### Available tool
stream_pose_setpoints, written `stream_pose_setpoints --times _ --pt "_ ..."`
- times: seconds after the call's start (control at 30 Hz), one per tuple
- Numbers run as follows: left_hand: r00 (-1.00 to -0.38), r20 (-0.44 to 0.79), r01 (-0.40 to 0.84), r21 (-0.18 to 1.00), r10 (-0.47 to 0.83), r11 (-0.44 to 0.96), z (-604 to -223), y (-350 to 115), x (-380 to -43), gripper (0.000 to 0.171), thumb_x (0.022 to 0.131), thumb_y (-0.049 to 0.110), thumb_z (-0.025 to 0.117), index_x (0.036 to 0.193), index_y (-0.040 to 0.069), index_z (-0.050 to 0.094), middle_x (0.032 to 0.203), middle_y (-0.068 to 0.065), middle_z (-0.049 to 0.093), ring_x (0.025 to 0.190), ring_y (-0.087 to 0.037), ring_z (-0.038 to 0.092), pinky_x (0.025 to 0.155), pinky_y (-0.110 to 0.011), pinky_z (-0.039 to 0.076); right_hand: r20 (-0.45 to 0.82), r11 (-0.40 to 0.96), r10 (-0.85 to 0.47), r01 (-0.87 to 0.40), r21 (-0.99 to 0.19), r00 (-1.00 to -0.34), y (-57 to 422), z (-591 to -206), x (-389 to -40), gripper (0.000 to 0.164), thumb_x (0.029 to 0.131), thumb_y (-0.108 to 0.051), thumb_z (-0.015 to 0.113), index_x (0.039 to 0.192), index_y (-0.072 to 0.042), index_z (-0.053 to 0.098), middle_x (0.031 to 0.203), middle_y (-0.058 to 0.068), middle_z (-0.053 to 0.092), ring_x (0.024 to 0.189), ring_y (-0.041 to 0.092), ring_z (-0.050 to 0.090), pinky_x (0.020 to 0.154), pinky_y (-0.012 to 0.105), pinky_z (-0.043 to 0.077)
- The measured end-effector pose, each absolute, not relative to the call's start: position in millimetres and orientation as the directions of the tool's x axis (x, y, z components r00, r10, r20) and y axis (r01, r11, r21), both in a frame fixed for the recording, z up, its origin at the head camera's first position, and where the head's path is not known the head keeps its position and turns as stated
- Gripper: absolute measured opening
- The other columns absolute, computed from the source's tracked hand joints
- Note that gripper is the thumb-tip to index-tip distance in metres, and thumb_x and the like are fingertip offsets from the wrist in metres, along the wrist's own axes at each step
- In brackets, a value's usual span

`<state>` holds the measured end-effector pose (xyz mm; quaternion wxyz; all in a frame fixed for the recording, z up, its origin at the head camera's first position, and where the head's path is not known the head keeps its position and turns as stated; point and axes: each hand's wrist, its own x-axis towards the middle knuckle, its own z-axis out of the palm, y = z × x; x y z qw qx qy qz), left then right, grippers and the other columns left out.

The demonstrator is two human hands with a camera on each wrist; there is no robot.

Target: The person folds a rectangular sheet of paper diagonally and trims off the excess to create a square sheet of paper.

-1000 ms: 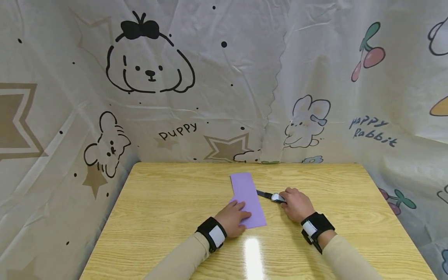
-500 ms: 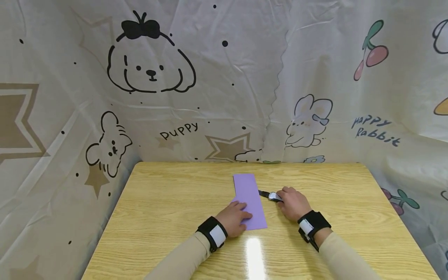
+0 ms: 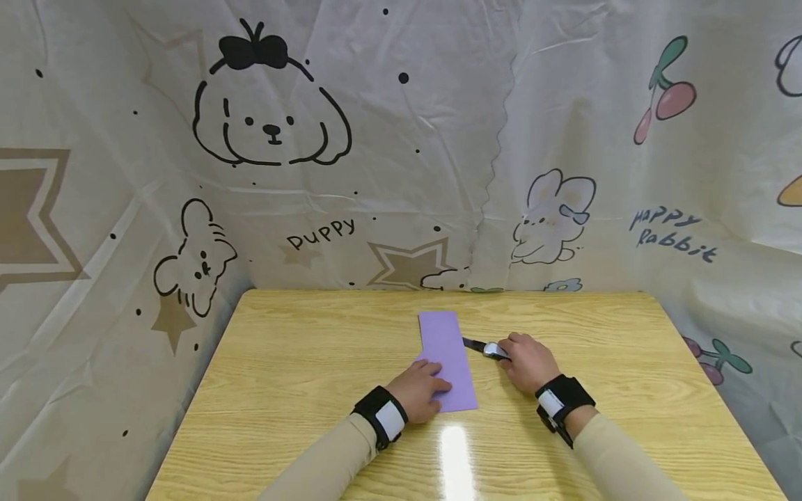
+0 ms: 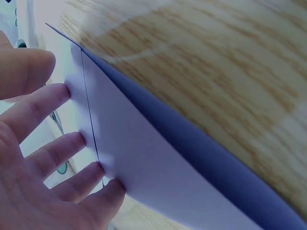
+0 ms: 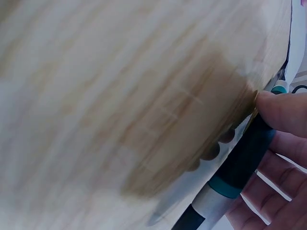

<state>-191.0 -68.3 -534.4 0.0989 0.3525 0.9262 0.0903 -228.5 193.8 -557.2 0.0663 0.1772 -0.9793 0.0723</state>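
Observation:
A purple sheet of folded paper (image 3: 447, 365) lies on the table, its long side running away from me. My left hand (image 3: 413, 391) rests on its lower left part with the fingers spread. In the left wrist view those fingertips touch the paper (image 4: 139, 143); a thin dark line crosses it, and a darker layer shows below one edge. My right hand (image 3: 529, 363) grips a black and silver utility knife (image 3: 493, 351). The knife's dark blade meets the paper's right edge; whether its tip is between the layers cannot be told. In the right wrist view, fingers hold the black handle (image 5: 244, 158).
The wood-grain table (image 3: 301, 362) reaches back to a hanging cloth (image 3: 451, 139) printed with cartoon animals. More of the cloth hangs along the left and right sides. A bright light reflection lies on the table in front of the paper.
The knife first slid left towards the paper, then drew back slightly right with my right hand. My left hand has stayed on the paper, which has hardly shifted.

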Motion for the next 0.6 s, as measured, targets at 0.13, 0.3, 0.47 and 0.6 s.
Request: stream_pose_setpoints --times 0.13,0.3,0.47,0.6 --pt "-0.732 -0.138 0.629 0.241 0.668 0.739 -534.0 -67.9 -191.5 0.037 0.080 0.023 0.059 0.117 0.026 0.060 0.132 -0.007 0.044 0.125 -0.027 0.035 0.104 -0.034 0.025 0.148 0.919 -0.356 -0.374 -0.126 -0.923 185.9 -556.8 -233.7 0.029 0.074 -0.019 0.071 0.101 -0.009 0.066 0.079 -0.001 0.054 0.069 0.013 0.049 0.057 0.029 0.042" --pt "-0.734 -0.151 0.620 0.251 0.662 0.744 -535.1 -65.9 -191.1 0.037 0.081 0.024 0.059 0.118 0.027 0.059 0.133 -0.006 0.043 0.125 -0.028 0.035 0.104 -0.034 0.025 0.145 0.920 -0.353 -0.371 -0.126 -0.924 186.5 -555.9 -235.6 0.028 0.074 -0.019 0.071 0.100 -0.010 0.066 0.079 -0.001 0.054 0.069 0.014 0.049 0.057 0.029 0.042" --pt "-0.732 -0.149 0.622 0.250 0.664 0.742 -536.7 -66.8 -192.1 0.037 0.081 0.024 0.058 0.118 0.026 0.060 0.133 -0.007 0.043 0.124 -0.030 0.035 0.103 -0.035 0.026 0.158 0.929 -0.330 -0.350 -0.122 -0.931 194.6 -557.1 -233.8 0.028 0.072 -0.017 0.072 0.098 -0.009 0.066 0.079 0.000 0.054 0.070 0.015 0.049 0.057 0.031 0.043" --pt "-0.730 -0.152 0.624 0.250 0.667 0.740 -536.4 -67.9 -192.6 0.036 0.082 0.024 0.057 0.117 0.026 0.060 0.133 -0.007 0.044 0.124 -0.029 0.035 0.103 -0.034 0.026 0.167 0.928 -0.332 -0.353 -0.121 -0.928 198.7 -557.5 -232.0 0.028 0.072 -0.017 0.072 0.098 -0.008 0.066 0.079 0.000 0.054 0.069 0.016 0.049 0.057 0.032 0.043"
